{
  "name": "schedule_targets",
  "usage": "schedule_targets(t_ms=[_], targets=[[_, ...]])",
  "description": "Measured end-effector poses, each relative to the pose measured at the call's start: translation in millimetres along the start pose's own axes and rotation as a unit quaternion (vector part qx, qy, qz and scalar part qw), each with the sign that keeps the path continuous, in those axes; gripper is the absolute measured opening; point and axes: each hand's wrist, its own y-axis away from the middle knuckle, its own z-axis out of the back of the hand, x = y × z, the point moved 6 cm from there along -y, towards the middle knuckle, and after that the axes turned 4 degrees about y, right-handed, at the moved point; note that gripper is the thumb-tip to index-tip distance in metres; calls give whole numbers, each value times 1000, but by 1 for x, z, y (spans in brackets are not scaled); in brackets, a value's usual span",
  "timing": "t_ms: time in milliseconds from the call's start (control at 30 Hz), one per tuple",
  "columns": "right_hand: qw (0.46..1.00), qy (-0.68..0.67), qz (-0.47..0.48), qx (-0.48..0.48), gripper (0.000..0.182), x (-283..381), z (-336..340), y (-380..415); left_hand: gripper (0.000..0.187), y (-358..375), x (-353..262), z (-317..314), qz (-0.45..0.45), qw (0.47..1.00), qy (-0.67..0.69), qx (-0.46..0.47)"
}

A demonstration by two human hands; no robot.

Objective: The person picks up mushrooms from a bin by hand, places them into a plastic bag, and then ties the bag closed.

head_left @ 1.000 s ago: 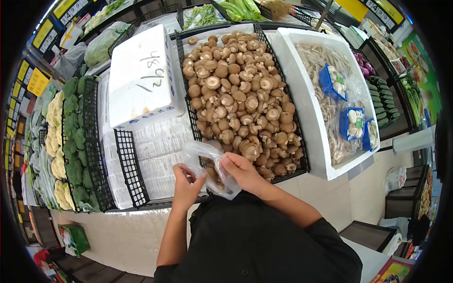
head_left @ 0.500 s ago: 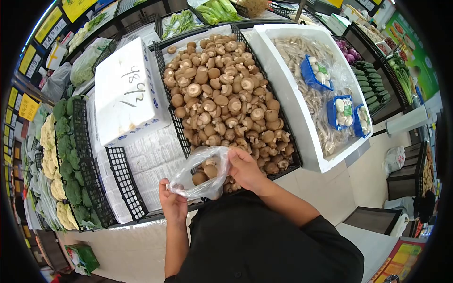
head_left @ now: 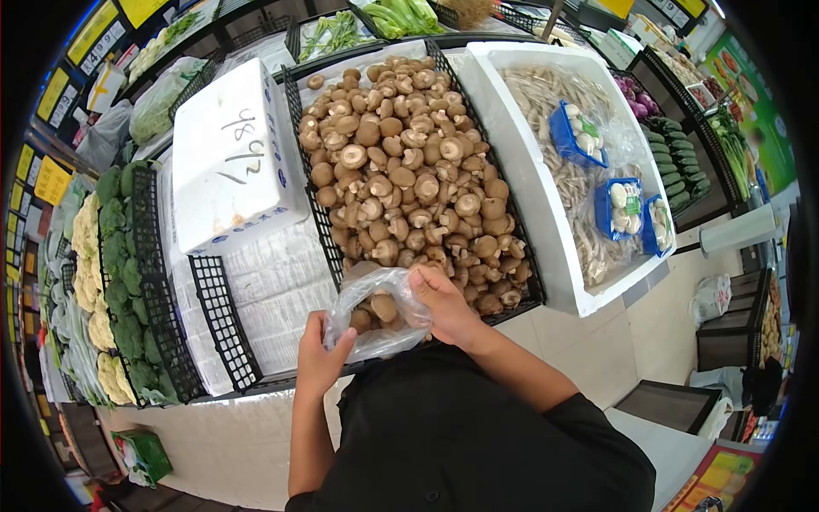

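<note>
A clear plastic bag [head_left: 391, 348] hangs with its mouth facing up, in front of my body. Inside it lie a few brown shiitake mushrooms [head_left: 384, 307]. My left hand [head_left: 321, 358] grips the bag's left rim, thumb on the near side. The opposite rim is pinched by my right hand [head_left: 445, 309] between thumb and fingers. Just beyond the bag, a big heap of loose shiitake mushrooms [head_left: 401, 179] fills a black-edged display bin [head_left: 530, 273].
White foam box [head_left: 223, 162] with handwritten digits stands left of the heap. On the right, a foam crate [head_left: 531, 183] holds pale mushrooms and blue punnets [head_left: 624, 209]. Broccoli [head_left: 126, 294] and cauliflower [head_left: 95, 294] line the far left. Black plastic divider [head_left: 225, 320] stands on the left shelf.
My left hand has moved right and up along the rim, closer to my right hand. The bag's mouth has shifted slightly right and is rounder.
</note>
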Motion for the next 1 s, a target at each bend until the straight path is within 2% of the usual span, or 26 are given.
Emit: schedule_targets(t_ms=[100, 167, 200, 267, 300, 400, 500, 600, 633, 700, 800, 900, 1000], targets=[[1000, 25, 6, 6, 28, -4, -5, -2, 16, -9, -4, 1, 56, 996, -69, -2], [1000, 17, 1, 20, 28, -3, -7, -1, 16, -14, 18, 1, 66, 993, 103, -4], [1000, 16, -5, -11, 27, -2, -5, 0, 17, -17, 17, 0, 69, 980, 188, -5], [997, 12, -18, -73, 27, -1, 0, 6, 19, -15, 17, -1, 121, 916, 380, -45], [997, 23, -10, -74, 27, -4, 7, 7, 20, -13, 13, -3, 145, 869, 469, -66], [994, 71, 17, -77, 25, -14, 37, 7, 17, -12, 7, -10, 156, 828, 534, -63], [983, 164, 34, -76, 22, -6, 49, 8, 11, -8, -1, -19, 161, 819, 551, 0], [964, 242, 54, -95, 15, 32, 52, 1, 5, -5, -4, -25, 199, 848, 491, -4], [928, 321, 127, -144, 15, 49, 59, -1, 4, -3, -5, -26, 206, 857, 473, -4], [845, 445, 201, -216, 30, 75, 82, -7, 6, -2, -8, -28, 219, 872, 438, -3], [677, 653, 238, -243, 45, 128, 71, -10, 11, -2, -15, -29, 193, 875, 443, 26], [546, 784, 193, -222, 52, 124, 90, -24, 9, -4, -18, -28, 176, 881, 438, 24], [512, 808, 183, -226, 52, 116, 110, -31, 7, -2, -29, -26, 180, 872, 454, 24]])
